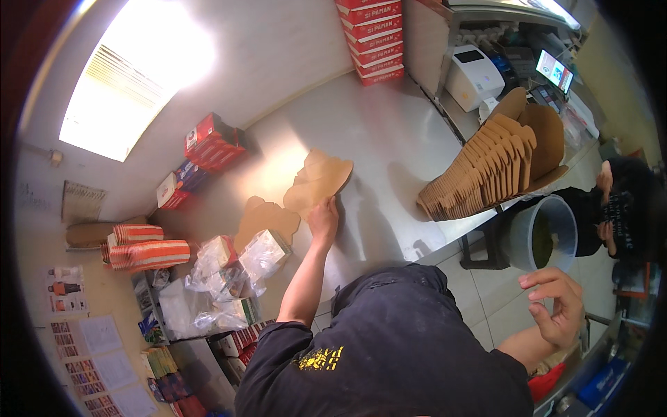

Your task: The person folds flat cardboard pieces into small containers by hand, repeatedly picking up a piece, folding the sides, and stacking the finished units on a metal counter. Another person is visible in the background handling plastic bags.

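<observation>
My left hand [323, 221] pinches the near edge of a flat brown cardboard box blank [318, 181] on the metal table. Just left of it lies a second cardboard blank [267, 221], partly under plastic-wrapped packs [265, 253]. My right hand [556, 299] is raised off the table at the right, its fingers loosely curled and apart, with nothing in them. On the table's right side leans a row of nested brown cardboard pieces [479, 163], with larger rounded ones at its far end.
Stacked red boxes [375, 42] stand at the back, more red boxes [212, 142] along the left wall. Striped orange-white cartons [149, 254] lie at the left. A white printer [474, 76] sits on the right counter. A translucent tub [544, 233] stands near another person [622, 208] at the right.
</observation>
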{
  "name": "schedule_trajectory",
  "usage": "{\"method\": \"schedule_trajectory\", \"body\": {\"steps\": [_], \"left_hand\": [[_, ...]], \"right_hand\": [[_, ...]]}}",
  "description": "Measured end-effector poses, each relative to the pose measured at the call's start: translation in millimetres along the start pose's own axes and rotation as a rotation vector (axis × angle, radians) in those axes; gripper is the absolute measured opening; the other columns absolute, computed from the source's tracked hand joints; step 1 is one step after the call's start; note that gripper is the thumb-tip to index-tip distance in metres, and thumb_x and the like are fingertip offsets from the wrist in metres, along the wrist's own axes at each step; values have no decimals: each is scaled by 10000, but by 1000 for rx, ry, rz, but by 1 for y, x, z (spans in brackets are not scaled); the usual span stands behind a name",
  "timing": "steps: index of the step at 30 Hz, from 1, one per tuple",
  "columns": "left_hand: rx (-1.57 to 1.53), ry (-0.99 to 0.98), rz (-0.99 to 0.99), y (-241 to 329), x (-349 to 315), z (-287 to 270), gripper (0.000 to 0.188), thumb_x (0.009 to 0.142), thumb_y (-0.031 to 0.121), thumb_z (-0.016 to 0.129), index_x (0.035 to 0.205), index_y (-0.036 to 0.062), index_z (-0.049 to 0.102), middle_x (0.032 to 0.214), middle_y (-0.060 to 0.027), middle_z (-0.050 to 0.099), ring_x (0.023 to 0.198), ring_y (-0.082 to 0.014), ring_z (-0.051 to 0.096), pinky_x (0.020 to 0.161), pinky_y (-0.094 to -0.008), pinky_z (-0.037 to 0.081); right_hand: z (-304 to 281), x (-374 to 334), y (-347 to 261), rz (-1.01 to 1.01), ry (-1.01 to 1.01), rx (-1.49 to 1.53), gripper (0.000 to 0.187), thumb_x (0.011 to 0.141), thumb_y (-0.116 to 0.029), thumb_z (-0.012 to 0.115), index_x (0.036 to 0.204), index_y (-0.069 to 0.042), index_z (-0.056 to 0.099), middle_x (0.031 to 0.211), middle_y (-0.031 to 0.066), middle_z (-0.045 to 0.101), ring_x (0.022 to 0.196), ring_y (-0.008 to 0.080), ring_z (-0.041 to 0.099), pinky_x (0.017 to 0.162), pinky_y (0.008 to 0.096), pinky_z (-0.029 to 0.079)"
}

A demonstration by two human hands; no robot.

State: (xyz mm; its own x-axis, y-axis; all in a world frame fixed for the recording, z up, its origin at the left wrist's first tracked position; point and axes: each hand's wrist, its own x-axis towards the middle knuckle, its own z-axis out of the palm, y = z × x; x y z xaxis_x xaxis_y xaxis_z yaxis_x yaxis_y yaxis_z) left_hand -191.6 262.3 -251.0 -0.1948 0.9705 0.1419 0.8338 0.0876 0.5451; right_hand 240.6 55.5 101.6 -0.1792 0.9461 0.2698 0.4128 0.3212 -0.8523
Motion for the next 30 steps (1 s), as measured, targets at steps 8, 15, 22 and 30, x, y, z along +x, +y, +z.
{"method": "schedule_trajectory", "body": {"steps": [8, 15, 22, 30], "left_hand": [[-152, 49, 12, 7, 3, -49, 184, 921, 227, 835, 935, 53, 780, 905, -130, 801, 804, -289, 777, 735, -412, 584], [-1121, -12, -185, 64, -43, -124, 89, 1013, 77, 746, 1003, 7, 693, 919, -25, 764, 832, -59, 679, 720, -223, 525], [-1306, -514, -305, 89, -68, -159, 204, 1019, 95, 749, 1180, 39, 637, 1006, -53, 744, 873, -74, 681, 739, -240, 543], [-1609, -570, -87, 97, -72, -177, 579, 972, 135, 813, 1377, 110, 400, 1171, -106, 696, 1087, -179, 676, 896, -327, 579]], "right_hand": [[96, 55, 48, 192, -534, 388, 276, 918, -117, 800, 1157, -6, 718, 1101, 146, 766, 1039, 261, 744, 959, 366, 565], [232, 63, 130, 319, -195, 231, 703, 903, -191, 844, 1518, -62, 529, 1534, 172, 543, 1332, 311, 609, 1104, 423, 511], [246, 110, 82, -288, -3, -74, 731, 852, -304, 877, 1497, -107, 593, 1528, 134, 583, 1395, 364, 554, 1119, 471, 484], [252, 121, 89, -129, -44, 156, 397, 814, -234, 913, 1153, -75, 781, 1079, 118, 779, 1030, 315, 736, 914, 423, 569]]}}
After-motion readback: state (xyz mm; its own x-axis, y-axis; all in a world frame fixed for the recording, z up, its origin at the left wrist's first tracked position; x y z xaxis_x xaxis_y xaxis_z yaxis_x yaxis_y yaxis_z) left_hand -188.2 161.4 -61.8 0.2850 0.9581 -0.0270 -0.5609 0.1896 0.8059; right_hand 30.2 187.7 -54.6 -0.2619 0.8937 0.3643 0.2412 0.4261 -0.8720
